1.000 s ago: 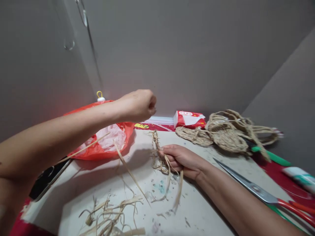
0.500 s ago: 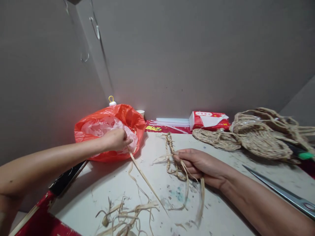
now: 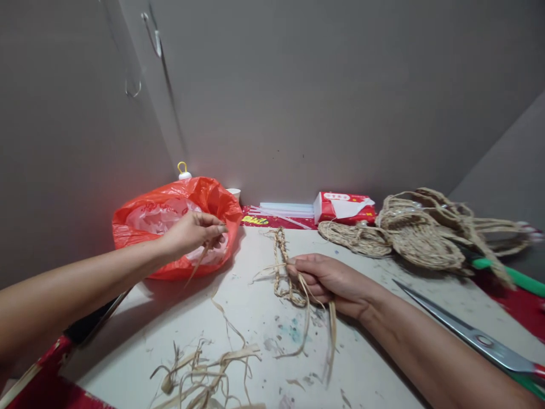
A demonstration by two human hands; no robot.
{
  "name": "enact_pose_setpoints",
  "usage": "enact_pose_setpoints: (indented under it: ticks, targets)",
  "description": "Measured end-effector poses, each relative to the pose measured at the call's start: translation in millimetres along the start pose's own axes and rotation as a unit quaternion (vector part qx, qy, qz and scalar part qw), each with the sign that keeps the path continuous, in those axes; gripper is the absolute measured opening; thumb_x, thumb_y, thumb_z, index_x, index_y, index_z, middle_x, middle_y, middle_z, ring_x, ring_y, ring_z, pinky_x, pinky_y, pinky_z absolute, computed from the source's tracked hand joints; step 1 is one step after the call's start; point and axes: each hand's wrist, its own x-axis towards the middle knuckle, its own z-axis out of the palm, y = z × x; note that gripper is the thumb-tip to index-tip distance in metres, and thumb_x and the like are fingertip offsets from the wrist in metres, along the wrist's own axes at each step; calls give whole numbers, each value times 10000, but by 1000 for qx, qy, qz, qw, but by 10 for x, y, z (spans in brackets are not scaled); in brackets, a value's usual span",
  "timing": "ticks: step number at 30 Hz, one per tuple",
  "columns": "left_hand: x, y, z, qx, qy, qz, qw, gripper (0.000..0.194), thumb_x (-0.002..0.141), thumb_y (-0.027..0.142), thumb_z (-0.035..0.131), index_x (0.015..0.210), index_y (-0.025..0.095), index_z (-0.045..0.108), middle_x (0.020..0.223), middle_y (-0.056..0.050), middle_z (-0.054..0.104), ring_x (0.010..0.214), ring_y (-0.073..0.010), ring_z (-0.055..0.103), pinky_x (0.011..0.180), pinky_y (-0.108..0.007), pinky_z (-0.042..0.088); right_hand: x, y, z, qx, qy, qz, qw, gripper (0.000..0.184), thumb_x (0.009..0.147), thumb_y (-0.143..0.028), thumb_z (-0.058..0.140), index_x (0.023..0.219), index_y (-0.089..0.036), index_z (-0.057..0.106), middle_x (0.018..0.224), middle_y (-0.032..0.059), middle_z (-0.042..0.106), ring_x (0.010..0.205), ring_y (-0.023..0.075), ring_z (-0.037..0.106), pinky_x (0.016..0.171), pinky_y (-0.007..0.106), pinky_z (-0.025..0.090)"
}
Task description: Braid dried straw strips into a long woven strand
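Observation:
My left hand [image 3: 193, 230] is at the mouth of a red plastic bag [image 3: 170, 213] at the back left, its fingers pinched on a thin pale straw strip [image 3: 196, 262] that hangs down from them. My right hand [image 3: 326, 278] rests on the white table [image 3: 383, 352], fingers closed around a braided straw piece [image 3: 281, 267] whose loose ends trail toward me under the palm. The braid's far end points to the back wall.
Loose straw scraps [image 3: 204, 369] lie near the front edge. Woven straw pieces [image 3: 421, 233] pile at the back right beside a red tissue pack [image 3: 344, 207]. Long scissors [image 3: 472, 335] lie at the right. A dark phone-like slab [image 3: 91, 321] lies at the left edge.
My left hand came down from mid-air to the red bag and now pinches a short strip there; the long strip it drew out is gone from the table. My right hand kept its hold.

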Motion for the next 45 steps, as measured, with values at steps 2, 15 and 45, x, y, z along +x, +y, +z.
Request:
enact_pose_setpoints:
  ticks: [2,15,45]
  targets:
    - [-23,98,165,-59,-41,-26,997,108,786,205,571,817,124,636,642,-24,628,543,-93,562,574,-237,451,-1,-1,0,3,-3,-1,1000,270,693,-306,667,590,-166,460,434,-129,219,372,9,78,335,149,31]
    - [118,-138,898,119,-65,175,975,55,730,154,576,743,161,630,807,-4,648,758,-123,573,697,-239,434,-11,-13,2,33,-7,2,999,291,697,-270,656,571,-176,411,431,-127,226,363,9,83,320,142,51]
    - [233,-98,696,124,-55,126,983,342,672,98,554,1001,151,632,925,-49,647,778,-141,569,682,-238,431,-3,-4,-73,28,3,-3,1000,206,730,-292,652,690,-96,601,432,-122,254,365,7,106,320,137,71]
